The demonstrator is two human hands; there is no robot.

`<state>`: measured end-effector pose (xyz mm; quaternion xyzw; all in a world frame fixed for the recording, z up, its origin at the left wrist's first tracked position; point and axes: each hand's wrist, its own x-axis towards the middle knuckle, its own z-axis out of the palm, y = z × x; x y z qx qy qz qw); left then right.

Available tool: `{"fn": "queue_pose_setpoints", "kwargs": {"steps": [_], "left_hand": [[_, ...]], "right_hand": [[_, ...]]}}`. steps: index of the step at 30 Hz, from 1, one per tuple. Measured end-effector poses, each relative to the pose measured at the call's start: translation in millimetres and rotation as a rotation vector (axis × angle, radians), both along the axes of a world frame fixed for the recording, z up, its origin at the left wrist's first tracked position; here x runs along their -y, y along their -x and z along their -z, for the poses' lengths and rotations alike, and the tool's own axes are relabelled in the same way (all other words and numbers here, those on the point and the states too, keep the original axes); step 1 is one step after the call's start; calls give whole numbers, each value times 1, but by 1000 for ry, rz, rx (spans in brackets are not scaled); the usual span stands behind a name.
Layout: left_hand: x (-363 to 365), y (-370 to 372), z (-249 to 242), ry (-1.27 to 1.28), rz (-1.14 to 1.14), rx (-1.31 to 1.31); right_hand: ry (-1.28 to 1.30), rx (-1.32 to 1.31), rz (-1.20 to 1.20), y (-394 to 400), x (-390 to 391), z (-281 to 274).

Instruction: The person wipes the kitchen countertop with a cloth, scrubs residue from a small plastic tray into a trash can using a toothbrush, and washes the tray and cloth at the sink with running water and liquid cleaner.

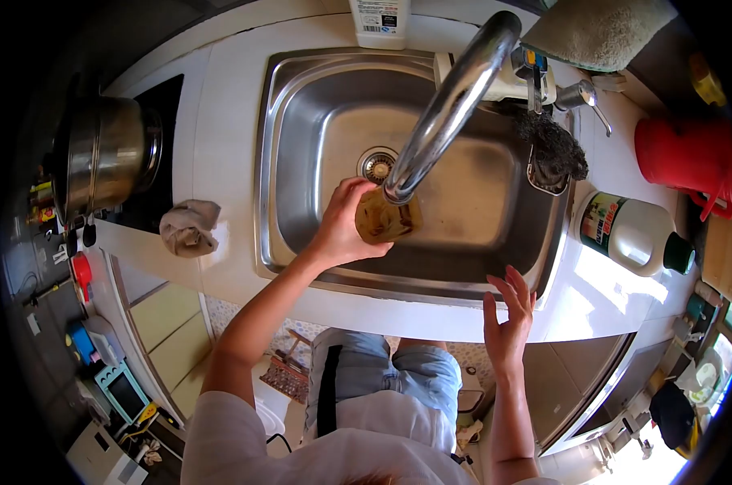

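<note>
My left hand (351, 229) is wrapped round the side of a small brownish see-through container (387, 220), held over the steel sink (301, 174) just below the drain (377, 166). Its contents are too unclear to name. The spout of the curved chrome faucet (455, 105) ends right above the container; whether water runs cannot be made out. Over the sink's lower right edge, my right hand (509, 319) is raised with its fingers apart and nothing in it.
A crumpled cloth (190, 228) lies left of the sink, near a steel pot (107, 158). On the right are a white jug with a green cap (628, 233), a dark scrubber (552, 149) and a red container (685, 162). A white bottle (380, 20) stands behind the sink.
</note>
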<state>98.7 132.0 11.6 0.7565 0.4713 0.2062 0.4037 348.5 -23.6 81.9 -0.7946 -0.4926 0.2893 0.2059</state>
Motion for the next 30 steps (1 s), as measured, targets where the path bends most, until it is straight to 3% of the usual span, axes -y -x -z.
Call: {"fn": "queue_pose_setpoints", "kwargs": {"steps": [5, 16, 21, 24, 26, 28, 30], "left_hand": [[-5, -10, -8, -226, -50, 135], [-11, -12, -16, -590, -40, -109], [-10, -13, -20, -373, -68, -212], [-11, -15, -19, -357, -63, -190], [-13, -17, -23, -347, -46, -202], [-13, -19, -27, -338, -27, -205], [-15, -22, -31, -323, -3, -220]], "right_hand": [[-18, -18, -19, 4, -6, -2], [-82, -40, -34, 18, -17, 0], [-272, 103, -87, -9, -60, 4], [-613, 295, -65, -37, -132, -6], [-672, 392, -71, -53, -177, -18], [-457, 8, -54, -57, -211, -29], [-403, 331, -185, -56, -234, -20]]}}
